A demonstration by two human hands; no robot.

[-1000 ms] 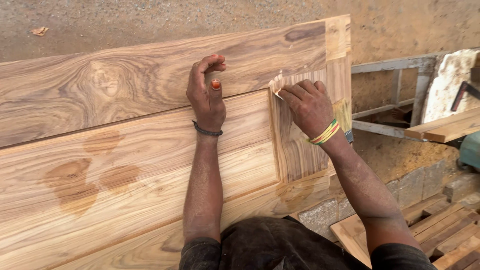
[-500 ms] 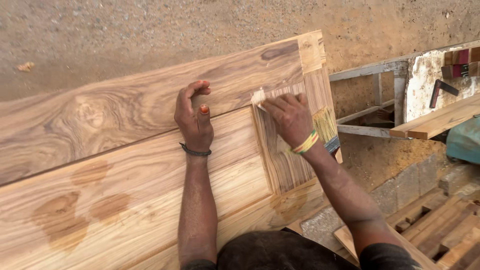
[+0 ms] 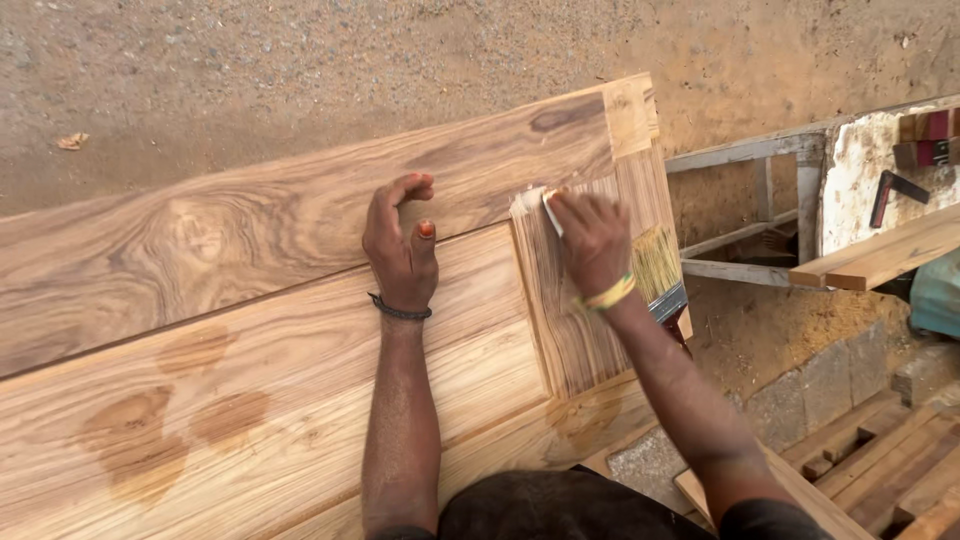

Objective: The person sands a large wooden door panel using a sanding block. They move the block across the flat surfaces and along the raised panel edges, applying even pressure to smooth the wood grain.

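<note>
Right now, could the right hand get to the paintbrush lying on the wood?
Probably yes. The paintbrush lies on the wooden panel just beside the right hand's wrist, with nothing between them. But that hand is pressing a small pale piece to the wood, so it would have to let go first.

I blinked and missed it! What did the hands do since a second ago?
The right hand rubbed its small pale pad back and forth by the upright panel's top corner, gripping it throughout. The left hand stayed pressed on the wooden door; the paintbrush stayed put.
</note>
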